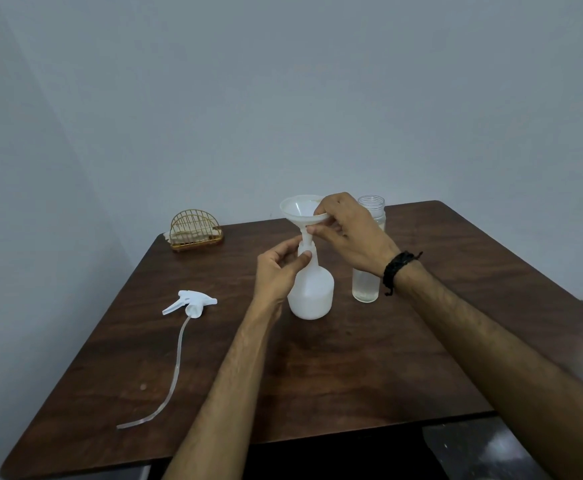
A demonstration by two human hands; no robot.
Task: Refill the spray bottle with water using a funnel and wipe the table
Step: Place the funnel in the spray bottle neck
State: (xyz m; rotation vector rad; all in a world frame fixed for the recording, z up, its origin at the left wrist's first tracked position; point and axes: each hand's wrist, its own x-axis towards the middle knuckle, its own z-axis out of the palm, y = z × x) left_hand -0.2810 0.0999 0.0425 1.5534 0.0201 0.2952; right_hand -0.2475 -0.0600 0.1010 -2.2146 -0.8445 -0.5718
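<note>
A white spray bottle (312,292) stands upright at the middle of the dark wooden table (318,358), its top off. A white funnel (298,207) sits with its stem in the bottle's neck. My left hand (278,271) grips the bottle's neck from the left. My right hand (349,230) pinches the funnel at its rim and stem from the right. A clear open jar of water (368,282) stands just right of the bottle, partly hidden behind my right wrist. The white trigger sprayer (191,303) with its long tube lies on the table to the left.
A gold wire holder with napkins (196,230) stands at the table's far left corner. The table meets a grey wall on the left and behind. A black bracelet (399,268) is on my right wrist.
</note>
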